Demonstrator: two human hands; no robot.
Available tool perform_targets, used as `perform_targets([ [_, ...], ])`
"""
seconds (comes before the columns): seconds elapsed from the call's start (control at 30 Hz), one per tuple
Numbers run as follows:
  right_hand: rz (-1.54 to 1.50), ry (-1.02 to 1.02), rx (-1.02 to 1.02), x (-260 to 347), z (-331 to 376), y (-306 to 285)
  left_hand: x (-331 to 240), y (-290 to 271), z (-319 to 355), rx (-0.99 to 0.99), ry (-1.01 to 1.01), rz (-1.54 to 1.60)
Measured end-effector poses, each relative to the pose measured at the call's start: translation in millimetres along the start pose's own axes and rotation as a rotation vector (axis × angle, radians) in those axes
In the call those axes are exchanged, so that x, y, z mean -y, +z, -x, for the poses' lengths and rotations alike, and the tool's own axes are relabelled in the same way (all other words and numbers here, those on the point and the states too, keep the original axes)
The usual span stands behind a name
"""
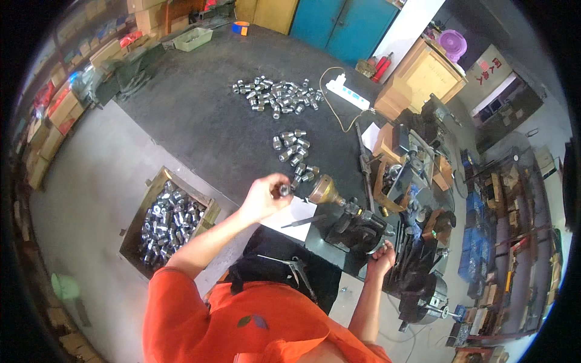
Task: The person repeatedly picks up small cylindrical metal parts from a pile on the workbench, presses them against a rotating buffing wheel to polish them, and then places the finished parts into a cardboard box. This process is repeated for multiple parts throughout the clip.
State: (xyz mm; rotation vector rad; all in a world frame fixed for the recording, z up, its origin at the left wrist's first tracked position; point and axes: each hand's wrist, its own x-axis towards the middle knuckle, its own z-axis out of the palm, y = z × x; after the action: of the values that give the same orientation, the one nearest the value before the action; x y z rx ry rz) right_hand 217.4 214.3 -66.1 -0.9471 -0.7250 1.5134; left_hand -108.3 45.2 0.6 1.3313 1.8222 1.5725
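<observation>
The tabletop (187, 103) spreads out beyond both hands, and the loose fittings (292, 145) just past the left hand (266, 196) look like easy ones to knock: one careless elbow or wrist and they'd probably roll. Crate (211, 213) of more fittings sits left of that hand, under the forearm, so a sleeve could snag its rim. Vise (357, 228) is between the hands; the right hand (382, 257) has its fingers curled at the near end, but I honestly can't tell if they're gripping anything. If they are, a slip there could skin a knuckle. Paper (296, 218) lies just beside the left hand and could slide if bumped. Brass cup (327, 190) is right of that hand, apart from it. Smallest bit: the fitting (284, 190) pinched in the left hand. Smooth metal, so a loose pinch might drop it.
</observation>
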Motion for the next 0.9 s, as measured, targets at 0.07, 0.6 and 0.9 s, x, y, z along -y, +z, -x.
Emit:
perform_targets([
  [0.07, -0.021, -0.008, 0.009, -1, 0, -1, -6, -5, -17, 0.051, -0.139, 0.458],
  [0.6, 0.043, -0.063, 0.01, 8, 19, 4, -14, 2, -40, 0.227, -0.155, 0.799],
  [0.9, 0.048, -0.104, 0.1, 25, 39, 3, -19, -3, -43, 0.276, -0.32, 0.722],
])
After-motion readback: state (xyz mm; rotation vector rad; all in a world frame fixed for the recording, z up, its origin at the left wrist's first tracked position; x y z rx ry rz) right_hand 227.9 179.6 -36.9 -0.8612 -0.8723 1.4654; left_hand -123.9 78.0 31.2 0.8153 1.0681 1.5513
